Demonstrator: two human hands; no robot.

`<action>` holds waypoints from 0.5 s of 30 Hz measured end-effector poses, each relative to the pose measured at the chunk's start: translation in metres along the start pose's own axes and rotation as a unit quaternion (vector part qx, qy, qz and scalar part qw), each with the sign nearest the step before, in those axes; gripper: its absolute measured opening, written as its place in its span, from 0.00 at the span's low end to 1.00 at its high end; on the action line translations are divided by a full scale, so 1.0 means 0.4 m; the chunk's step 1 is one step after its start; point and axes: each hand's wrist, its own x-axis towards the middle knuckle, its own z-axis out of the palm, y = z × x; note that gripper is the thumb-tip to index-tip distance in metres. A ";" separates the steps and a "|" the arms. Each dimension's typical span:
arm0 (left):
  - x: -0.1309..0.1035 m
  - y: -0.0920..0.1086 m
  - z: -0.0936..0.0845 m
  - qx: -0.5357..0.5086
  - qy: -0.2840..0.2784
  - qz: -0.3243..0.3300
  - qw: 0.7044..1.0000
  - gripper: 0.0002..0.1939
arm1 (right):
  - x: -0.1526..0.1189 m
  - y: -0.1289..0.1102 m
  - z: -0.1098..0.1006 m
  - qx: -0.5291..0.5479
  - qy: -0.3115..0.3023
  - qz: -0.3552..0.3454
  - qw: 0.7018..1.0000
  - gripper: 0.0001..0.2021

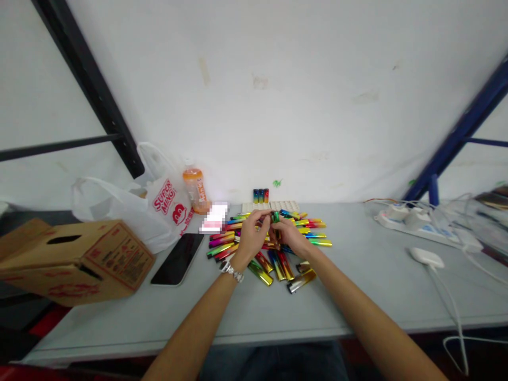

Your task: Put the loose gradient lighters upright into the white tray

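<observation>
My two hands meet over a spread of shiny, many-coloured lighters (260,272) on the table. My right hand (292,236) is closed around a green and copper-coloured lighter (275,218), held upright. From the other side, the bent fingers of my left hand (254,233) pinch at its upper end; their exact contact is partly hidden. More lighters lie loose to both sides, some under my hands. Behind them, three upright lighters (261,196) stand in a row at a white grid-like rack (284,206) against the wall.
To the left are a cardboard box (107,259), a black phone (178,260), a white plastic bag (159,211), an orange-capped bottle (195,190) and a blurred-out bright item (214,217). A power strip (432,227) and a white charger with cable (426,257) occupy the right side.
</observation>
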 end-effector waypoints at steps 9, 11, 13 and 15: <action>-0.001 -0.006 -0.018 0.032 0.019 0.003 0.999 0.08 | 0.023 -0.014 0.049 0.066 0.101 0.027 0.992 0.29; -0.002 0.004 -0.018 0.046 0.004 0.011 0.999 0.08 | 0.017 0.010 0.058 -0.022 0.168 -0.021 0.985 0.28; -0.003 0.013 -0.017 0.054 -0.008 0.024 0.998 0.08 | 0.011 0.026 0.062 -0.097 0.215 -0.057 0.970 0.26; -0.003 0.018 -0.015 0.059 -0.017 0.034 0.998 0.08 | 0.008 0.030 0.060 -0.138 0.248 -0.083 0.955 0.24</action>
